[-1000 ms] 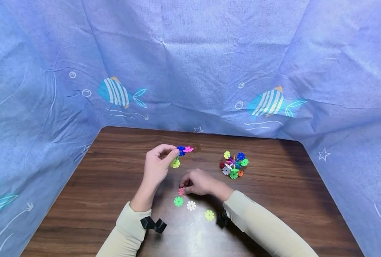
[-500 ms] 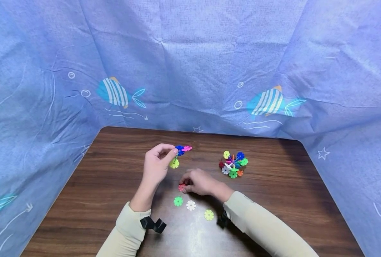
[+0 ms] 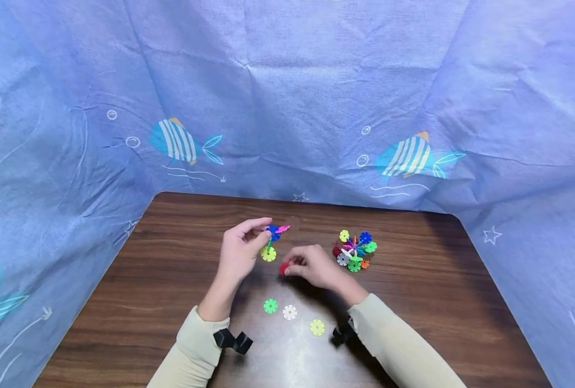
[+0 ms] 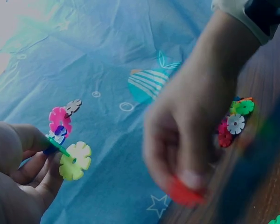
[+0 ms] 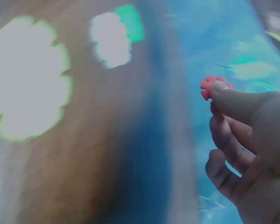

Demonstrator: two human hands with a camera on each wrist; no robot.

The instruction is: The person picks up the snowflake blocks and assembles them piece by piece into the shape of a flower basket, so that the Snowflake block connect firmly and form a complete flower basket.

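My left hand (image 3: 238, 249) pinches a small chain of notched flower-shaped plastic discs between thumb and fingers. It joins a blue disc (image 3: 273, 233), a pink disc (image 4: 59, 117), a green disc (image 4: 61, 148), a yellow disc (image 4: 75, 161) and, at its far tip, a greyish see-through disc (image 4: 73, 107). Just right of this chain, my right hand (image 3: 315, 267) holds a red disc (image 5: 206, 87) by its edge, thumb against fingertips. The red disc is apart from the yellow one. Part of the blue disc is hidden behind my left fingers in the left wrist view.
On the wooden table (image 3: 171, 280) lie a green disc (image 3: 270, 306), a white disc (image 3: 289, 312) and a pale yellow disc (image 3: 317, 327), nearest me. A many-coloured cluster of joined discs (image 3: 354, 252) stands to the right. A blue fish-print cloth (image 3: 287, 108) hangs behind the table.
My right hand has lifted the red disc from beside the green one and moved it away from me, toward the chain. My left hand keeps its grip on the chain, almost in place.
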